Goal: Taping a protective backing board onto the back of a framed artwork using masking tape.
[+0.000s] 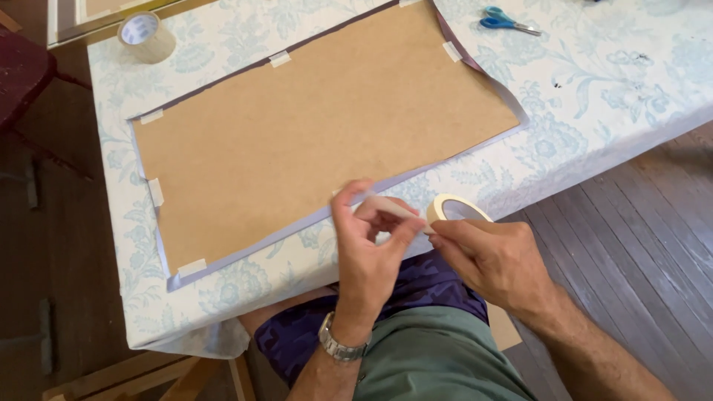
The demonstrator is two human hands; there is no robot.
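Observation:
A brown hardboard panel (319,126) lies on a larger sheet on the table, fixed along its edges by several short pieces of masking tape (280,59). In front of the table's near edge, my right hand (490,256) grips a roll of cream masking tape (454,209). My left hand (371,249), with a metal watch on the wrist, pinches the free end of a strip (386,204) pulled out from that roll. Both hands are just below the panel's near edge.
A flowered pale blue tablecloth (594,82) covers the table. A second, wider tape roll (147,33) stands at the far left corner. Blue-handled scissors (505,20) lie at the far right. Wooden floorboards run to the right, a dark red chair to the far left.

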